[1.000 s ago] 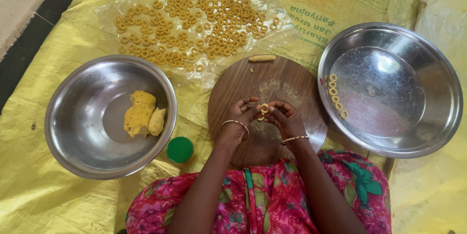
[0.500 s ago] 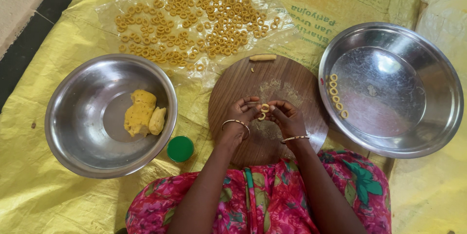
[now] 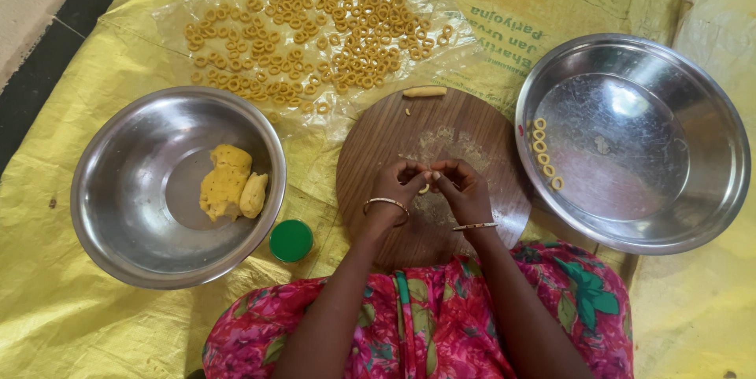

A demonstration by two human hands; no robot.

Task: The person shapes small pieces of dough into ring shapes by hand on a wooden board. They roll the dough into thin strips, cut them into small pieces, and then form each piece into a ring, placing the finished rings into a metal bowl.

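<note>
Both hands over the round wooden board [image 3: 441, 135], fingertips meeting. Left hand [image 3: 396, 188] and right hand [image 3: 465, 190] pinch one small dough ring [image 3: 424, 188] between them, just above the board's middle. Short dough roll [image 3: 424, 92] lies at the board's far edge. Left bowl [image 3: 110, 214] holds yellow dough lumps [image 3: 228, 184]; green cap [image 3: 291, 240] sits just beside its rim. Right bowl [image 3: 693, 111] has a few rings [image 3: 545, 154] lined up along its left wall. Many finished rings [image 3: 315, 33] spread on a clear plastic sheet [image 3: 181, 17] beyond the board. Everything rests on yellow sacking [image 3: 63, 324].
</note>
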